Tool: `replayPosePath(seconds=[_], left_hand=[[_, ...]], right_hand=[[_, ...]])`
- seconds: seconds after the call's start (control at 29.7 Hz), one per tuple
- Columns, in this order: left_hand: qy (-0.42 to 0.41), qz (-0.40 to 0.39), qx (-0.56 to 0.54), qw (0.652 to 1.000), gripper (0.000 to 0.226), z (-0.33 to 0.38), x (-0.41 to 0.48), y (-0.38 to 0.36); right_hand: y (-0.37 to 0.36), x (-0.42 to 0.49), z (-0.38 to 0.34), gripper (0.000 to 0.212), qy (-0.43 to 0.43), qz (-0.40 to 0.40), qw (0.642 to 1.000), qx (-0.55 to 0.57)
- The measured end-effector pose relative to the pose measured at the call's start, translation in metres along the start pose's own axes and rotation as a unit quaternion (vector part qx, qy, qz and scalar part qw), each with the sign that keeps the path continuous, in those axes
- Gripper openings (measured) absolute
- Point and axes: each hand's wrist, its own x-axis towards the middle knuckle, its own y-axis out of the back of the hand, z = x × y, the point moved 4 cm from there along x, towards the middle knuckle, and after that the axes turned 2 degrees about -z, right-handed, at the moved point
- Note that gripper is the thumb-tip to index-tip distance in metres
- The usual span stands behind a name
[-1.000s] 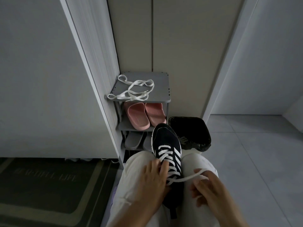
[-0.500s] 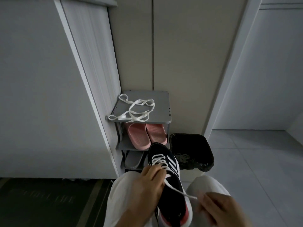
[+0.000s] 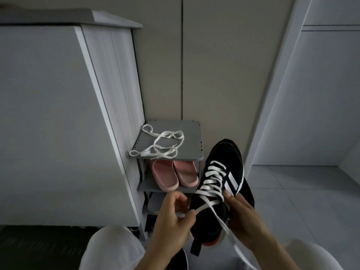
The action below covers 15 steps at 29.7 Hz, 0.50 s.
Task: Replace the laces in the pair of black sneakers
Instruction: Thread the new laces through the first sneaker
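A black sneaker (image 3: 224,168) with white side stripes is raised above my lap, toe pointing away. White laces (image 3: 211,182) criss-cross its eyelets. My right hand (image 3: 243,221) grips the sneaker's right side, thumb near the top eyelets. My left hand (image 3: 171,219) pinches one loose lace end left of the shoe. The other lace end hangs down over my right wrist. A loose white lace (image 3: 161,145) lies tangled on top of the grey shoe rack (image 3: 192,133). A dark edge of a second shoe (image 3: 183,258) shows between my knees.
Pink slippers (image 3: 175,176) sit on the rack's middle shelf, grey slippers (image 3: 155,203) below. A tall white cabinet (image 3: 58,114) stands left of the rack. A dark mat (image 3: 39,248) lies at bottom left. Grey floor tiles (image 3: 302,201) stretch to the right.
The sneaker went from my lap up and to the right. My right hand let go of the lace and took the shoe's side. My left hand now pinches a lace end.
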Motion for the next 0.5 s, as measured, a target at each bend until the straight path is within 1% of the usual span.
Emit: replayPosePath(seconds=[0.03, 0.07, 0.1, 0.13, 0.2, 0.27, 0.34, 0.4, 0.5], left_hand=[[0.036, 0.007, -0.024, 0.999, 0.021, -0.002, -0.002, -0.002], [0.042, 0.025, -0.005, 0.999, 0.026, -0.002, -0.002, -0.005], [0.030, 0.046, 0.038, 0.998, 0.036, 0.001, -0.002, -0.010], [0.016, 0.071, 0.082, 0.994, 0.045, 0.003, -0.001, -0.014], [-0.002, 0.109, 0.119, 0.987, 0.051, 0.010, 0.000, -0.022], [-0.047, 0.117, 0.130, 0.983, 0.047, 0.016, 0.002, -0.029], [-0.071, 0.102, 0.157, 0.980, 0.038, 0.021, 0.005, -0.037], [-0.059, 0.087, 0.177, 0.979, 0.033, 0.023, 0.008, -0.040], [-0.021, 0.058, 0.158, 0.986, 0.036, 0.018, 0.012, -0.046]], right_hand=[[-0.001, 0.000, -0.003, 0.059, 0.019, 0.007, 1.000, -0.009], [-0.005, -0.002, -0.006, 0.047, 0.038, 0.010, 0.999, -0.020], [-0.007, -0.003, -0.009, 0.042, 0.054, 0.015, 0.998, -0.031], [-0.009, -0.003, -0.010, 0.040, 0.069, 0.019, 0.997, -0.039], [-0.012, -0.004, -0.014, 0.040, 0.095, 0.036, 0.994, -0.046], [-0.009, -0.004, -0.016, 0.038, 0.115, 0.061, 0.990, -0.048], [-0.006, -0.004, -0.017, 0.035, 0.128, 0.071, 0.988, -0.042], [-0.002, -0.004, -0.018, 0.034, 0.136, 0.076, 0.987, -0.035], [0.003, -0.002, -0.017, 0.036, 0.140, 0.082, 0.986, -0.032]])
